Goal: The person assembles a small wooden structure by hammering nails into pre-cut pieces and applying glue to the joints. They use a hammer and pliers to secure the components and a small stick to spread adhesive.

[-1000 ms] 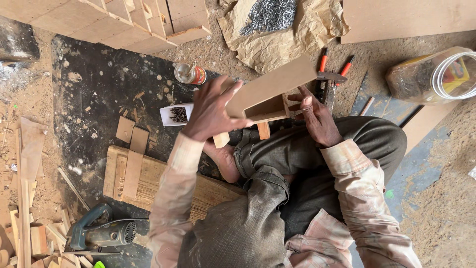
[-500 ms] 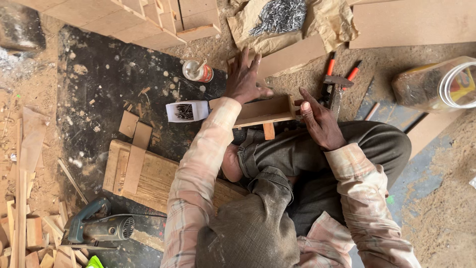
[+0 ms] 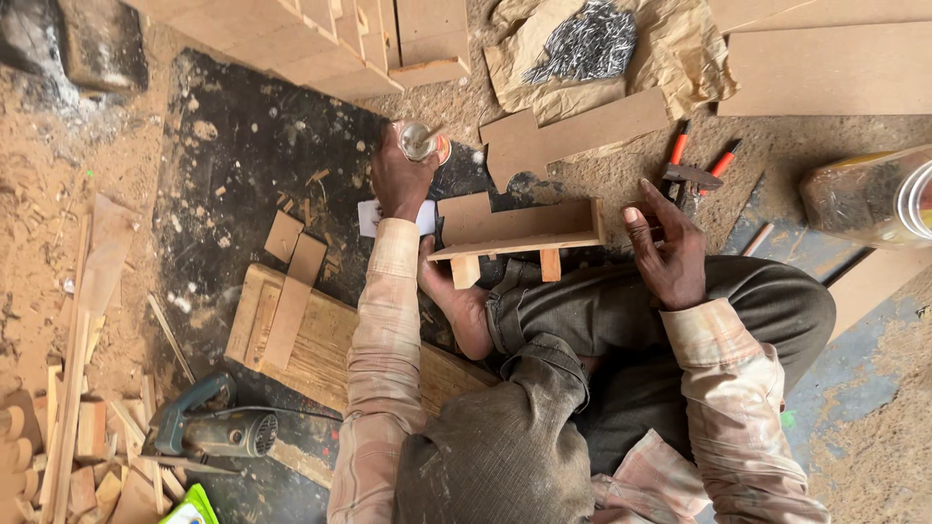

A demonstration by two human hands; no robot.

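Observation:
My left hand (image 3: 400, 180) reaches forward and closes around a small round jar (image 3: 420, 142) standing on the dark mat. A small wooden assembly (image 3: 515, 229), a flat board with short blocks under it, rests across my foot (image 3: 456, 306) and knee. Just right of the assembly's end is my right hand (image 3: 665, 247), palm up, fingers apart and holding nothing. A small white packet (image 3: 372, 217) lies partly under my left wrist.
Red-handled pliers (image 3: 695, 167) lie beyond my right hand. Nails (image 3: 584, 41) are heaped on brown paper. A clear plastic jar (image 3: 867, 199) lies at the right. Boards (image 3: 291, 315), a power tool (image 3: 212, 432), stacked panels (image 3: 320, 39) and wood scraps (image 3: 68, 427) surround the mat.
My left hand left the wooden assembly and stretched out to the jar. The assembly came down from a tilted position to lie flat on my leg. My right hand let go.

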